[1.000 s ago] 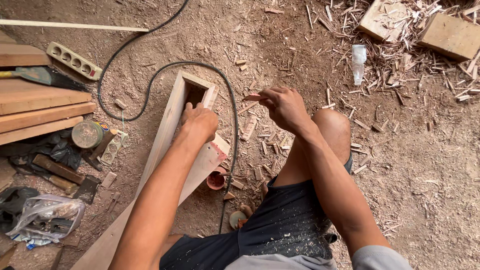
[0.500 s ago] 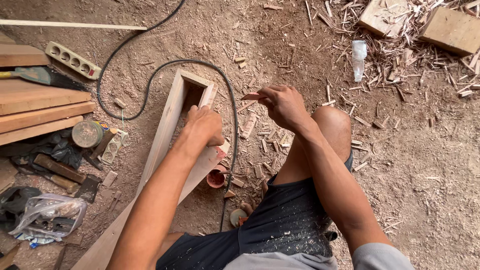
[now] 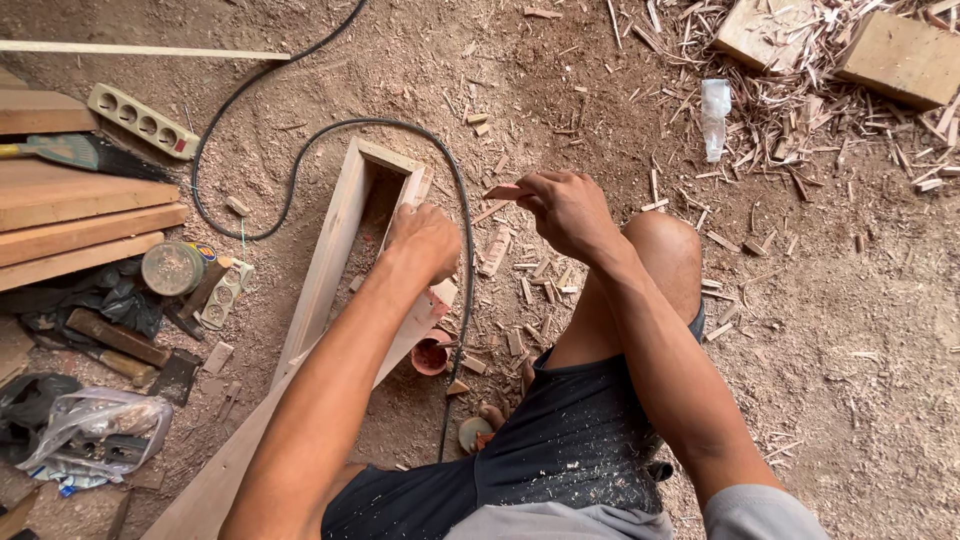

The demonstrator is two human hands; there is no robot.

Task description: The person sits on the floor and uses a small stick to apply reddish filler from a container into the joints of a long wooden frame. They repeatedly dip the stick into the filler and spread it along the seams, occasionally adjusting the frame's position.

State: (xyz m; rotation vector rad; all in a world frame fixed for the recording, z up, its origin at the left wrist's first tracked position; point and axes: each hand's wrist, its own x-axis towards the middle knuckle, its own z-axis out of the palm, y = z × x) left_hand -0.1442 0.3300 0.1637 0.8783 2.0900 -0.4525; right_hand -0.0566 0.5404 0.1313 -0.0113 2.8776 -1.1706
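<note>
Two bare hands work over a sawdust-covered floor [image 3: 840, 330], seen from above the person's own knees. The left hand [image 3: 425, 240] lies at the centre of the frame on the far end of a long wooden frame [image 3: 335, 250], an open box of pale boards that runs from the lower left up toward the middle; its fingers are curled down over the frame's right-hand board, resting on or gripping the wood, though how tightly cannot be told. The right hand [image 3: 565, 210], just right of centre and above the bent knee, has its fingers pinched closed on a small reddish sliver of wood [image 3: 503, 191] that sticks out to the left of the fingertips, held clear of the floor and just apart from the frame's corner. A black cable [image 3: 300, 150] loops around the top end of the frame and runs down its right side. Beside the frame's lower right lies a small reddish cup [image 3: 430, 357]. Scattered wood chips [image 3: 520, 270] lie between the frame and the knee. Stacked planks [image 3: 80, 215] fill the left edge, with a pale power strip [image 3: 142, 121] above them and a round tin [image 3: 172, 268] below. A clear plastic bottle [image 3: 715, 118] lies among shavings at the upper right, near two wooden blocks [image 3: 900, 55].
</note>
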